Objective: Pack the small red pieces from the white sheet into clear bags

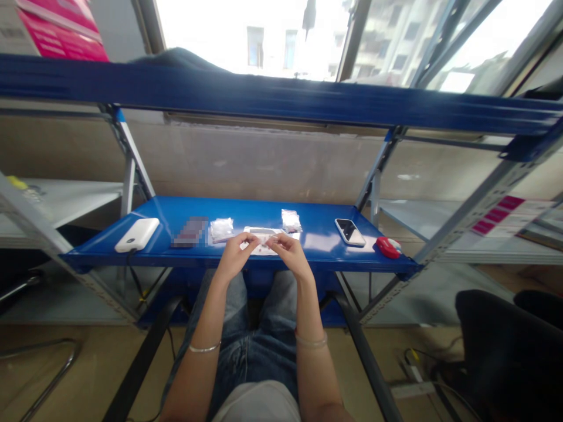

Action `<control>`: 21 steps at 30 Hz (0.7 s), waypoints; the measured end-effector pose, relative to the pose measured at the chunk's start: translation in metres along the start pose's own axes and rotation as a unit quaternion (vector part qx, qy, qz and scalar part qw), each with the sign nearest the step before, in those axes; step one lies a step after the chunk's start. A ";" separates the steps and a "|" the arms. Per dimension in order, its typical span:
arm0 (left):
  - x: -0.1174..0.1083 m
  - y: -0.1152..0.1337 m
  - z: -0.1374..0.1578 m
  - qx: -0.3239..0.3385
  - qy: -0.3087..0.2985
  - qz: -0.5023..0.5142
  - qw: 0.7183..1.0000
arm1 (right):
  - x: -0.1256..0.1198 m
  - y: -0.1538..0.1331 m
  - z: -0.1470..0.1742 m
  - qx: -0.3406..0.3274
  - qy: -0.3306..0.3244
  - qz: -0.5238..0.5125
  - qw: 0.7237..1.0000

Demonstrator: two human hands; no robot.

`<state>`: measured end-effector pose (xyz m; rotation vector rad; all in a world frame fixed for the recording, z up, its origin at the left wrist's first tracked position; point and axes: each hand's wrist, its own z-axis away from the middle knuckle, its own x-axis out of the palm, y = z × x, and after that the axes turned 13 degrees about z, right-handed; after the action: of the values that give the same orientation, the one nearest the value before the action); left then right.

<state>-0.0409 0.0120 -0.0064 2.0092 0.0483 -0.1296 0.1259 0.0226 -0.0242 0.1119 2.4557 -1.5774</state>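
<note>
On the blue counter (246,211), a clear-wrapped packet (221,228) lies just beyond and left of the left grip (236,253), and a pixelated patch (190,232) covers something farther left; past that rests a white power bank (137,234) with a dark cable (134,269). Beyond the right grip (291,253) sits a second packet (291,221), while a phone (350,232) and a red-and-white object (387,247) lie well to its right. A blue shelf beam (264,101) spans beyond and above both grips. Nothing stands between the grips and the white sheet (263,231) below, though fingers hide part of it.

The sheet's long axis runs sideways, from one grip toward the other. The small pale piece (264,239) is too small for its direction to be told.

That piece lies between the two grips, over the sheet; each grip, thumb against forefinger, appears to pinch one side of it.
</note>
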 end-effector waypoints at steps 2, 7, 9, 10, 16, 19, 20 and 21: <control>0.000 -0.001 0.000 0.003 0.000 -0.001 1.000 | 0.000 0.000 0.000 0.007 -0.003 -0.008 1.000; 0.001 -0.004 0.000 0.013 -0.003 0.003 1.000 | 0.001 0.004 -0.001 0.004 -0.004 -0.003 1.000; 0.002 -0.004 0.001 0.013 0.000 0.007 1.000 | 0.001 0.006 -0.002 -0.001 -0.003 0.009 1.000; 0.002 -0.004 0.001 0.011 0.001 0.010 1.000 | 0.001 0.006 -0.002 -0.003 -0.001 0.015 1.000; -0.003 -0.002 0.001 -0.008 -0.007 0.028 1.000 | 0.000 0.002 -0.002 -0.007 0.011 0.023 1.000; -0.007 -0.004 0.000 -0.009 -0.001 0.022 1.000 | 0.001 0.001 -0.002 0.002 0.021 0.017 1.000; -0.007 -0.005 0.000 -0.008 0.002 0.019 1.000 | 0.001 0.001 -0.002 0.005 0.021 0.012 1.000; -0.007 -0.005 0.000 -0.005 0.004 0.017 1.000 | 0.002 0.001 -0.002 0.007 0.018 0.006 1.000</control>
<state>-0.0487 0.0145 -0.0102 1.9999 0.0201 -0.0989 0.1243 0.0247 -0.0251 0.1589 2.4669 -1.6023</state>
